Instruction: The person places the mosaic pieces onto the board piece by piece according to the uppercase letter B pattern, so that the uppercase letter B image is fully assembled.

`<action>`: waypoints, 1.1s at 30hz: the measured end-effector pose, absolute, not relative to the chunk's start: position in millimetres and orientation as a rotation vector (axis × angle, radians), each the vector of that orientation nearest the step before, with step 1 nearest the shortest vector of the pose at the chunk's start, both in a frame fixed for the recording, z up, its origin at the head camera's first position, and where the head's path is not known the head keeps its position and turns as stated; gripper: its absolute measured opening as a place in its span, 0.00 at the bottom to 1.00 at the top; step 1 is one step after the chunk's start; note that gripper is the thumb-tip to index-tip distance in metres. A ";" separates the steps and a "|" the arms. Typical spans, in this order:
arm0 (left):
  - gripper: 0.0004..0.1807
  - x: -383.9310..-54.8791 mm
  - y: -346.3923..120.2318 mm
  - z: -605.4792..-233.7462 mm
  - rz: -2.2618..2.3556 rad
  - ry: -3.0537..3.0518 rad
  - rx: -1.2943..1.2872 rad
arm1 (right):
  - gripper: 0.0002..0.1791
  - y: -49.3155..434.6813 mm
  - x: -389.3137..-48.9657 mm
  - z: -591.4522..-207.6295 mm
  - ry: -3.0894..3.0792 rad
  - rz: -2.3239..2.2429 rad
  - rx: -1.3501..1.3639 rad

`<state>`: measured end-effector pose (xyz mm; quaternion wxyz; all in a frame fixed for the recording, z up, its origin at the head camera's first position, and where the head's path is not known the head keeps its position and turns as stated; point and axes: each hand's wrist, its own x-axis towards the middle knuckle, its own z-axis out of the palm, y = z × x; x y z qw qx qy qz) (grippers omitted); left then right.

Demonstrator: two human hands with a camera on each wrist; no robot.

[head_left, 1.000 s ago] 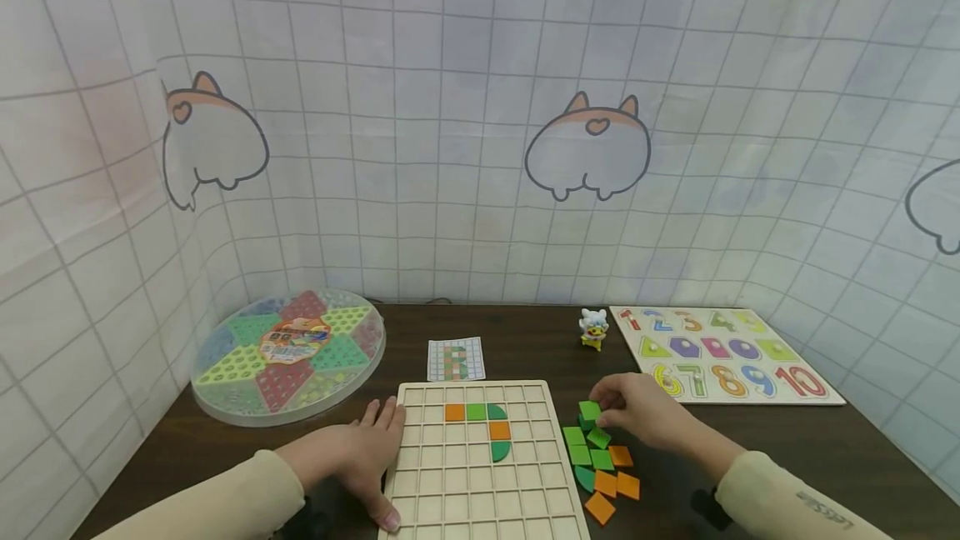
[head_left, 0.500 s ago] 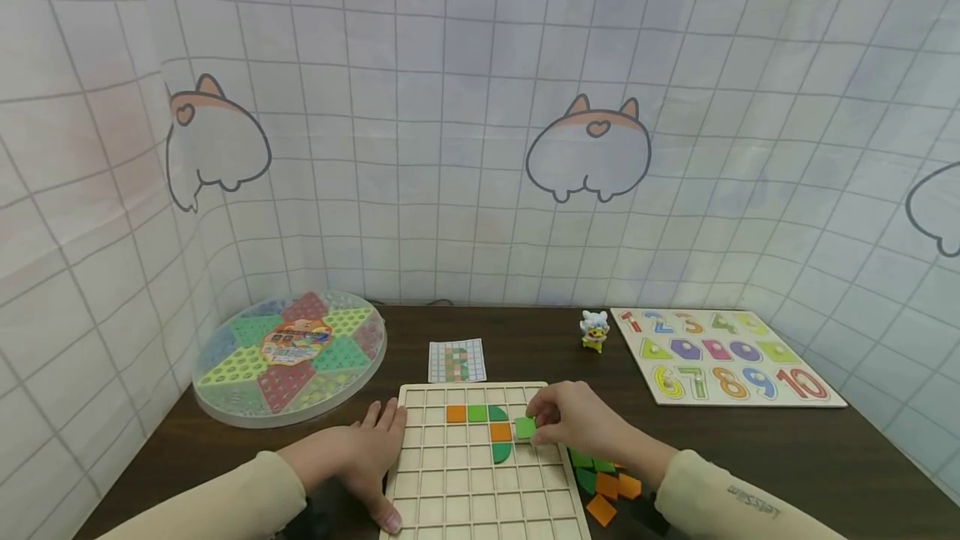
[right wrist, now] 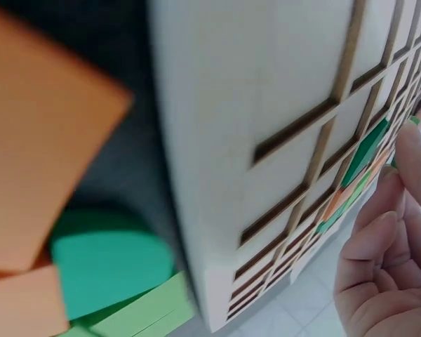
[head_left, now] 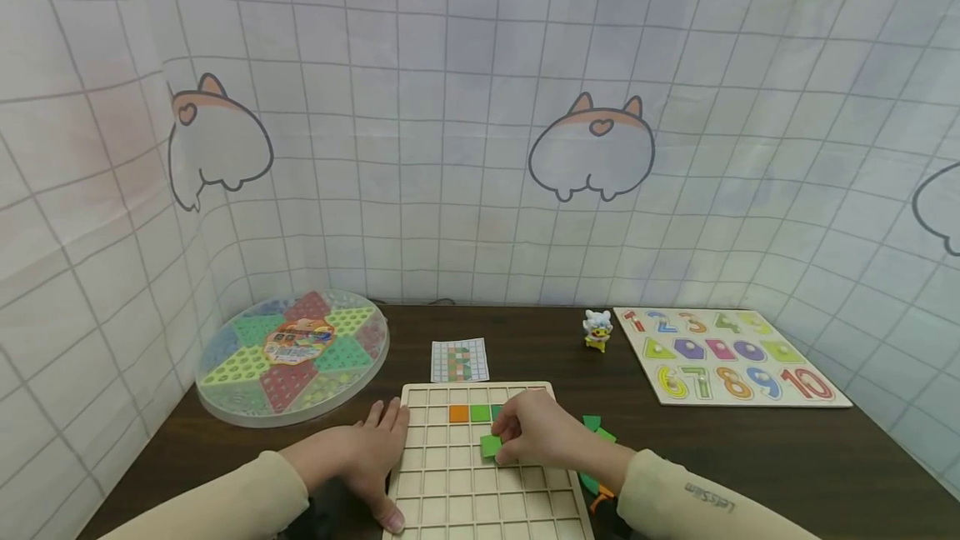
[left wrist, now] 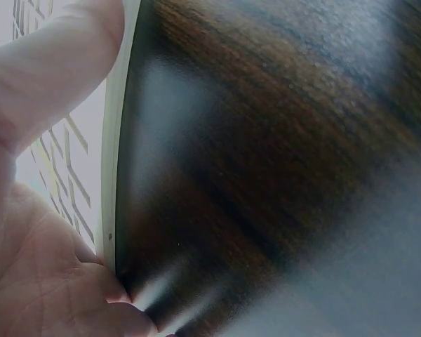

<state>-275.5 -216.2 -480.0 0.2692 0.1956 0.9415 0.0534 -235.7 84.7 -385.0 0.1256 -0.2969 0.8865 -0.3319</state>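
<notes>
A pale wooden grid board (head_left: 442,511) lies on the dark table. My left hand (head_left: 369,458) rests along its left edge, fingers straight and thumb spread toward the near corner. Between thumb and fingertips my right hand (head_left: 542,432) pinches a light green square tile (head_left: 490,447) over the upper middle of the grid. An orange square tile (head_left: 458,414) and a green square tile (head_left: 479,413) sit in the upper row. A dark green curved tile (right wrist: 365,153) and an orange one show in the right wrist view, while the right hand hides them partly or wholly in the head view.
Loose green and orange tiles (head_left: 590,483) lie right of the board, partly behind the right forearm. Behind the board is a small pattern card (head_left: 459,360). A round Chinese checkers set (head_left: 292,361), a small figurine (head_left: 597,330) and a number puzzle board (head_left: 738,357) stand farther out.
My right hand has picked up a green square tile from the loose pile and carried it left over the board. The left hand has stayed on the board's edge.
</notes>
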 end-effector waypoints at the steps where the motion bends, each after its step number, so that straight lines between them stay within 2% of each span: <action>1: 0.93 -276.9 -216.8 -481.9 0.146 2.536 0.528 | 0.09 83.0 -234.7 -384.4 2.583 -0.962 -0.868; 33: 0.91 -261.5 -208.4 -458.0 0.099 2.550 0.508 | 0.12 71.6 -231.2 -388.5 2.639 -0.857 -0.915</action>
